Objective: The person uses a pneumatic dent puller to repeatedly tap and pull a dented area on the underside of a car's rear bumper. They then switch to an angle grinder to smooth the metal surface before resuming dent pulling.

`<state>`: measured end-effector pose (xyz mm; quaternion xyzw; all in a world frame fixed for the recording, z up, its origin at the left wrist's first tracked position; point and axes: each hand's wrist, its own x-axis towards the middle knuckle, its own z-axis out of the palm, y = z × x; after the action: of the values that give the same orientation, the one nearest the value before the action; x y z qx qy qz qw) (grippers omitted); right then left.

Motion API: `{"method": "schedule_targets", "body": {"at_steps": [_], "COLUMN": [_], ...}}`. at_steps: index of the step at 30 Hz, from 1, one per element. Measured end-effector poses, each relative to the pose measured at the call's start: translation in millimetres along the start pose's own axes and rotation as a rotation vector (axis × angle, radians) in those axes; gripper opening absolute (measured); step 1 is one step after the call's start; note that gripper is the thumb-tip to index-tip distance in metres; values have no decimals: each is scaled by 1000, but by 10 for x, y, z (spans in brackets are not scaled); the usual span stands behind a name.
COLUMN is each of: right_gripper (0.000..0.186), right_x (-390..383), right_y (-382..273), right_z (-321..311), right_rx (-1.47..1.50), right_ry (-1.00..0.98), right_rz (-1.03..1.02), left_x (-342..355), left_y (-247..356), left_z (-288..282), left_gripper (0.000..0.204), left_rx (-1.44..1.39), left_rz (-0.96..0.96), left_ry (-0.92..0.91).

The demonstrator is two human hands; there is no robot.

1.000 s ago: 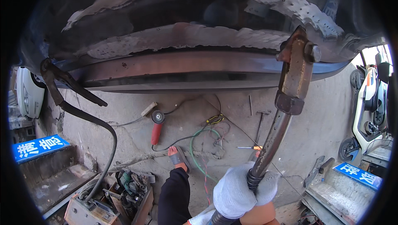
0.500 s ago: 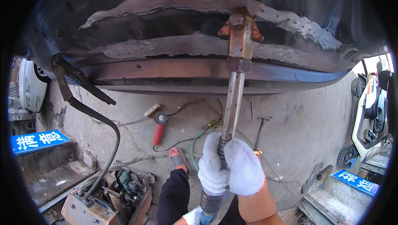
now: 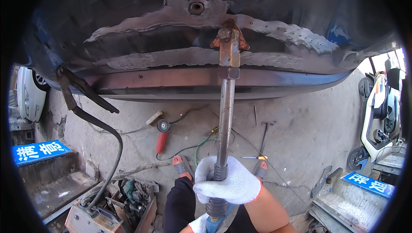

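Note:
A slide hammer (image 3: 226, 113) with a long metal shaft runs from a dark, bare-metal-patched car panel (image 3: 171, 27) toward me. Its rusty hooked head (image 3: 229, 46) touches the panel with a bolt through it. My right hand (image 3: 234, 179), in a white knit glove, is closed round the dark ribbed sleeve on the shaft, thumb across the front. At the lower edge my left hand (image 3: 198, 224), also gloved and mostly cut off, is closed by the blue handle (image 3: 213, 224) of the same tool.
A clamp (image 3: 71, 83) with a thick cable grips the panel's left side. On the concrete lie a red angle grinder (image 3: 162, 138), a hammer (image 3: 265, 136), a screwdriver (image 3: 257, 158) and cables. A tool box (image 3: 143, 216) stands lower left; a scooter (image 3: 377, 113) stands right.
The view has shifted, so the panel and the tool's head sit lower and the head further left. My right hand's fingers and thumb now wrap across the shaft; the screwdriver and right foot show more.

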<state>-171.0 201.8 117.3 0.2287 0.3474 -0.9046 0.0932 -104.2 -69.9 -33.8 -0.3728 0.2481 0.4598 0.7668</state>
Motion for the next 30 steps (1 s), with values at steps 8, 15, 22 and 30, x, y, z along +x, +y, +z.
{"method": "schedule_targets", "body": {"at_steps": [8, 15, 22, 30], "right_gripper": [16, 23, 46, 64], "right_x": [66, -107, 67, 220], "right_y": [-424, 13, -141, -18], "right_z": [39, 12, 39, -5], "right_rx": [-76, -323, 472, 686], "right_ry": [123, 38, -11, -307], "right_rz": [-121, -103, -152, -276], "left_x": [-195, -29, 9, 74], "left_y": [-67, -205, -319, -357], "left_z": [234, -72, -175, -190], "left_gripper": [32, 29, 26, 23], "left_rx": [11, -36, -38, -42], "left_rz": [-81, 11, 48, 55], "left_ry": [-63, 41, 53, 45]}}
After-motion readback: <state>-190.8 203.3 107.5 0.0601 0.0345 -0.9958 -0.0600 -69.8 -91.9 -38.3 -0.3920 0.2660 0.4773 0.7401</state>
